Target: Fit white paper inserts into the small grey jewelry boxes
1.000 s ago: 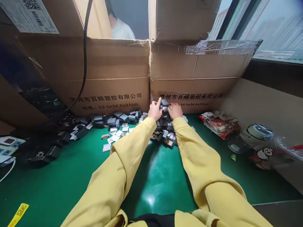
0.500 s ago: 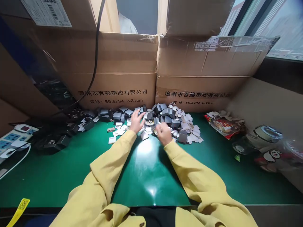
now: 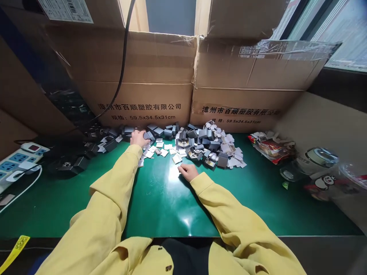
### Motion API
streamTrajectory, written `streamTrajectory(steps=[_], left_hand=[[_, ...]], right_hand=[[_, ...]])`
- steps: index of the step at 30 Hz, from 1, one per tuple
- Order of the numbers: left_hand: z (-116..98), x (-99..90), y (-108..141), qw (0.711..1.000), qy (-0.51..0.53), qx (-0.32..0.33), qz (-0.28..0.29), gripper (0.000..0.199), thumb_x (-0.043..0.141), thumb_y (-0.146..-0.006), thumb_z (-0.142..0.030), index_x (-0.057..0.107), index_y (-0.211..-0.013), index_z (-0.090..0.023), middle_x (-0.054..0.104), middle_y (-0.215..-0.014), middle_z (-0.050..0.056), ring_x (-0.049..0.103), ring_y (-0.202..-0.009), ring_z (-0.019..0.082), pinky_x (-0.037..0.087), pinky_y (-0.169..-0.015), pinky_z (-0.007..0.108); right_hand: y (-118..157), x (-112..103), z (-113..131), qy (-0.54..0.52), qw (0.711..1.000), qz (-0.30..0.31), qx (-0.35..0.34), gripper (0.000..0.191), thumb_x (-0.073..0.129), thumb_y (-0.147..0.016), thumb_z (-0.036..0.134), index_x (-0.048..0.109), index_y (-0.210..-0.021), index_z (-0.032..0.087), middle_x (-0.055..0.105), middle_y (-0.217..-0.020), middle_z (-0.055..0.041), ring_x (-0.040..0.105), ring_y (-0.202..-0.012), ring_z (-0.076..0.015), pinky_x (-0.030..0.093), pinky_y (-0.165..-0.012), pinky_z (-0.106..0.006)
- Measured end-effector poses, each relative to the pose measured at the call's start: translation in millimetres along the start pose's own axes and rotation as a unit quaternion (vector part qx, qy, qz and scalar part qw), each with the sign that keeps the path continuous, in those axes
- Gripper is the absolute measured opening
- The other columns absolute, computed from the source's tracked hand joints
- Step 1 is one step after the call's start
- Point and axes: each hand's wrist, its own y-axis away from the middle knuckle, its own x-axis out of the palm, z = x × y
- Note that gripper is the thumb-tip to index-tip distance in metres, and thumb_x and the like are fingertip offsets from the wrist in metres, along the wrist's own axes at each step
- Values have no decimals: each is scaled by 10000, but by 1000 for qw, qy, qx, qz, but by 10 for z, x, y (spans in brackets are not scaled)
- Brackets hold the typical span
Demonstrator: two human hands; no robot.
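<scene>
My left hand (image 3: 139, 138) reaches to the left part of a pile, its fingers curled down among small dark grey boxes (image 3: 158, 131). What lies under those fingers is hidden. My right hand (image 3: 188, 172) is closed near the green table top, just in front of the pile. Its fingertips point left, and anything between them is too small to make out. Close by lies a white square card piece (image 3: 177, 158). Behind the right hand, several open boxes (image 3: 210, 162) show pale insides, next to a heap of white card pieces (image 3: 235, 156).
Large cardboard cartons (image 3: 149, 97) wall off the back of the green table (image 3: 155, 214). At left are a power strip (image 3: 14, 164) and more dark boxes (image 3: 71, 166). A red snack bag (image 3: 271, 149) and a clear jar (image 3: 321, 160) stand at right. A black cable (image 3: 123, 63) hangs down.
My left hand has moved left across the pile to the dark boxes. My right hand has come back toward me, off the pile. The view has shifted slightly.
</scene>
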Motion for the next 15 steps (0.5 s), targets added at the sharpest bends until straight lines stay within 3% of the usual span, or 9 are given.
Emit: streamTrajectory(steps=[2,4,6,7,9,11,13,15], left_hand=[[11,-66,96,989,127,-57,-55,545,725,-541,-255,573,-1049,-131,476,-1172,161,364,-1188,347,288,-1011,475],[7,-113,259,935,315,-120,-106,482,733,-545,-278,568,-976,-137,530,-1098,120,447,-1122,284,341,-990,430],[-28,-109,478,890,421,-140,-104,402,655,-654,-391,545,-964,-160,579,-1003,79,541,-991,220,445,-883,395],[-59,-82,597,870,465,-139,-87,362,587,-717,-445,542,-954,-175,595,-961,60,572,-922,187,482,-822,361],[-138,17,828,727,667,-161,-15,343,554,-749,-488,550,-918,-190,612,-905,45,596,-849,168,503,-771,341],[-220,150,1009,627,755,-183,64,334,524,-788,-485,562,-910,-176,624,-869,55,604,-817,163,512,-741,320],[-281,270,1113,581,777,-216,111,319,468,-838,-446,570,-927,-157,632,-859,66,607,-804,167,518,-714,309],[-308,346,1145,567,777,-240,134,321,408,-873,-403,573,-944,-137,637,-853,80,608,-795,175,522,-689,312]], right_hand=[[10,10,1,8,1000,7,-11,400,400,-845,387,481,-506,191,482,-499,19,422,-506,-102,317,-531,-229],[13,18,-9,15,1000,9,-17,404,395,-848,389,480,-506,192,482,-508,16,417,-509,-103,309,-532,-233],[16,28,-21,22,999,9,-22,402,391,-851,385,478,-508,194,469,-502,16,414,-509,-106,300,-531,-237],[18,36,-25,27,999,7,-23,400,391,-852,382,478,-509,196,463,-498,16,412,-508,-108,297,-530,-240],[21,58,-25,39,999,-8,-18,399,394,-854,379,478,-507,200,452,-494,8,410,-515,-117,294,-537,-248],[4,88,-14,77,996,-43,-21,398,395,-861,375,496,-516,204,466,-508,-12,422,-546,-133,304,-563,-261],[-62,124,1,148,985,-73,-45,388,386,-875,364,540,-558,202,511,-552,-44,449,-604,-155,322,-607,-278],[-193,165,12,228,967,-80,-79,350,377,-888,330,598,-655,190,575,-644,-76,479,-693,-180,337,-661,-299]])
